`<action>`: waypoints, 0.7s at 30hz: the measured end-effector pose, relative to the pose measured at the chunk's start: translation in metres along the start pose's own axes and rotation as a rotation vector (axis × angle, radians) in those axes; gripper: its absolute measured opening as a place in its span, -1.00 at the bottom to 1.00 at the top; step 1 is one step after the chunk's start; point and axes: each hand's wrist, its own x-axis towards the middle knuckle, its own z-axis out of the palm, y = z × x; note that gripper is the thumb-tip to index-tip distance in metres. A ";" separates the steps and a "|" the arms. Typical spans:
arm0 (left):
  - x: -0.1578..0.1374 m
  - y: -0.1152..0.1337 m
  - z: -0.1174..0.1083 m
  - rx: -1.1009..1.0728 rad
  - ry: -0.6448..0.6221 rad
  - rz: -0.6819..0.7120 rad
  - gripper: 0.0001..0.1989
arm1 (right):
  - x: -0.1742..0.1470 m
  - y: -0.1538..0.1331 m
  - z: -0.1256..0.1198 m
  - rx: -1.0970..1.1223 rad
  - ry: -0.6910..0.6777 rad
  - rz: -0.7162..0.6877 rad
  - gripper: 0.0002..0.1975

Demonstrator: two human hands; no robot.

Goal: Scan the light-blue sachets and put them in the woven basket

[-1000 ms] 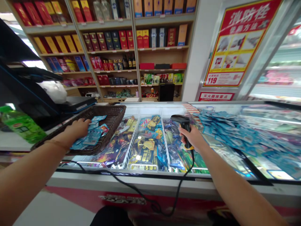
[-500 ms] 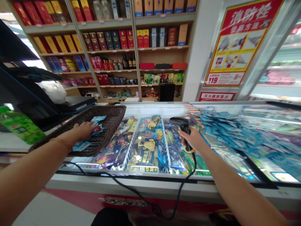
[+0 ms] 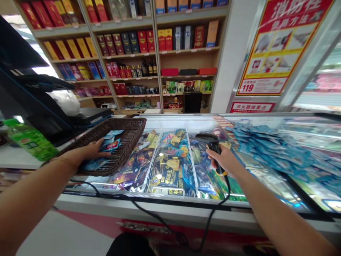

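Observation:
My right hand (image 3: 223,158) is wrapped round the handle of a black barcode scanner (image 3: 207,138), held above the glass-topped freezer (image 3: 170,117). The scanner's head faces left and its cable drops from the grip. On the left, my left hand (image 3: 93,150) reaches into a dark brown wicker basket (image 3: 134,133) with thumb and fingers apart. Small blue packets (image 3: 96,164) lie in the basket under and beside that hand. One packet with a red patch (image 3: 113,145) lies just past the fingertips. The far fingers are partly hidden.
Many blue packets (image 3: 271,149) are heaped on the freezer's right side. A green drink bottle (image 3: 32,142) stands left of the basket, by a black checkout machine (image 3: 29,99). A black cable (image 3: 151,213) hangs along the freezer front. Shelves of boxes stand behind.
My left hand has drawn back a little to the left, uncovering more of the packets. My right hand still holds the scanner in about the same place. The view has shifted slightly.

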 end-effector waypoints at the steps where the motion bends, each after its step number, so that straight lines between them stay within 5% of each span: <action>1: -0.001 -0.001 -0.001 0.015 -0.019 0.011 0.06 | 0.000 0.001 0.000 0.005 0.001 0.002 -0.63; 10: 0.010 -0.009 -0.014 0.107 -0.046 0.129 -0.07 | -0.002 -0.001 0.004 0.030 0.052 -0.023 -0.64; 21: -0.001 0.042 -0.011 0.245 0.031 0.038 -0.39 | -0.002 0.002 0.004 0.000 0.033 0.010 -0.67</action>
